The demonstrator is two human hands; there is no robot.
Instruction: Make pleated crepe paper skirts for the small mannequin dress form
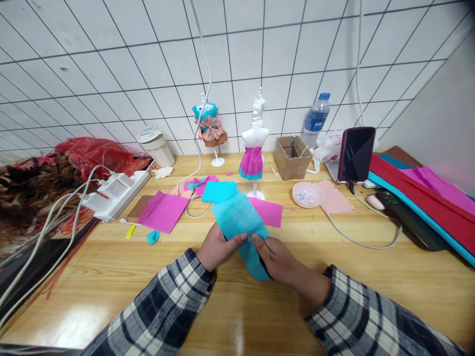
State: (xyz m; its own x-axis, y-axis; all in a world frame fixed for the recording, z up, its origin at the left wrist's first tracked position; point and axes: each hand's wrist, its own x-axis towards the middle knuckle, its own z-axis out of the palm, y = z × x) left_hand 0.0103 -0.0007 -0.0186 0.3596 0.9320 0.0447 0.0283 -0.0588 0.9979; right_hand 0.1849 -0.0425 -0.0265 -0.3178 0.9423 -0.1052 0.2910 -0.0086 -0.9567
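A piece of turquoise crepe paper (239, 215) is pinched between my two hands over the front middle of the table. My left hand (221, 247) grips its left edge, thumb on top. Closed on its right side is my right hand (278, 259), thumb close to the left one; a dark edge shows under that hand, too hidden to name. The lower part of the paper hangs down between the hands. Just behind lie a flat turquoise sheet (219, 191) and magenta sheets (269, 211). Further back stands a small white dress form (255, 136) in a magenta skirt with turquoise hem.
A second decorated dress form (211, 126), a cardboard box (293, 158), and a water bottle (316, 116) stand near the wall. A pink dish of beads (308, 194) and a propped phone (356, 154) are right. A power strip (117, 195) lies left. Cables cross the table.
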